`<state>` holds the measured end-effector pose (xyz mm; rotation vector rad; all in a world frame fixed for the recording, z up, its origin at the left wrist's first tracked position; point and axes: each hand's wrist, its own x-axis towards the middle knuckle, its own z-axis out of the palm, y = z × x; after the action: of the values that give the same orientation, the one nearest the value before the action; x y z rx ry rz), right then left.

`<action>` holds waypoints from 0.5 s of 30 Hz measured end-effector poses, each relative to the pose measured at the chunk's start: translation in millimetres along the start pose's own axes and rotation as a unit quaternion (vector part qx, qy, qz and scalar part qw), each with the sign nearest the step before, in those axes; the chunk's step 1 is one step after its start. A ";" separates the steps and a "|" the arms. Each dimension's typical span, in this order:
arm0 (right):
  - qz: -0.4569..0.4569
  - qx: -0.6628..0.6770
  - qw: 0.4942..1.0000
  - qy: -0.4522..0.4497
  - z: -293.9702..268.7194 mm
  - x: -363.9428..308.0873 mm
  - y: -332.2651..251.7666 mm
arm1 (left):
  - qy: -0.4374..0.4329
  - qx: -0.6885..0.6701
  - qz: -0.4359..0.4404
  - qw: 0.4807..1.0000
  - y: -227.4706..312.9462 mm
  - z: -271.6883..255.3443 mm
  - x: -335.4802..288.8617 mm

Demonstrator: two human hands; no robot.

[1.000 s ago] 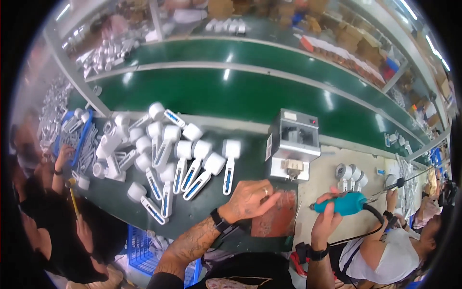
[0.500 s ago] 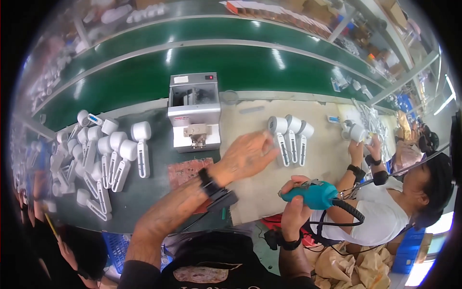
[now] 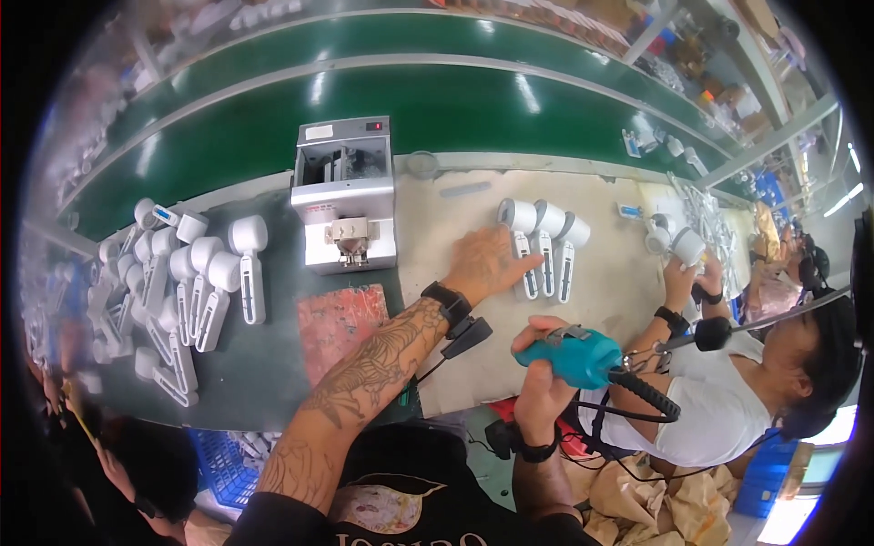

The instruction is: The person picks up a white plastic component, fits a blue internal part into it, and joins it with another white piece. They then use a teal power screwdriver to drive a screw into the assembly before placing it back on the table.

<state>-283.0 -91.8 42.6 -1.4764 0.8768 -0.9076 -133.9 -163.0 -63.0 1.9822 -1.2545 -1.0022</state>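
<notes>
My left hand (image 3: pixel 489 262) reaches over the table to the leftmost of three white scoops (image 3: pixel 518 216), which lie side by side with round cups and slotted handles. Its thumb stretches across that scoop's handle while the fingers stay beside the cup, apart from the thumb. Closer to my body, my right hand (image 3: pixel 544 387) is wrapped round a teal electric screwdriver (image 3: pixel 575 358). A black coiled cord runs from the tool's right end. Left of the scoops stands a grey metal screw feeder (image 3: pixel 348 200), with an open top and a small front outlet.
Several more white scoops (image 3: pixel 211 270) are heaped on the dark green mat at left. A red pad (image 3: pixel 339 328) lies before the feeder. On the right, a co-worker (image 3: pixel 728 382) handles a white scoop. Behind the table runs a green conveyor belt (image 3: pixel 437 105). A blue basket (image 3: pixel 218 469) stands below.
My left hand has moved to the leftmost scoop, with its thumb over the handle. The right hand keeps the screwdriver in about the same place. The view has shifted slightly.
</notes>
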 end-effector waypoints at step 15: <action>-0.087 -0.051 0.992 0.078 -15.6 16.2 -14.7 | 0.129 -0.054 0.221 0.965 12.7 -95.9 -83.9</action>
<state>-289.8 -111.7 59.3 -1.6048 0.9299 -1.1325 -83.2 -83.3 23.6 1.5879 -1.3775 -0.5597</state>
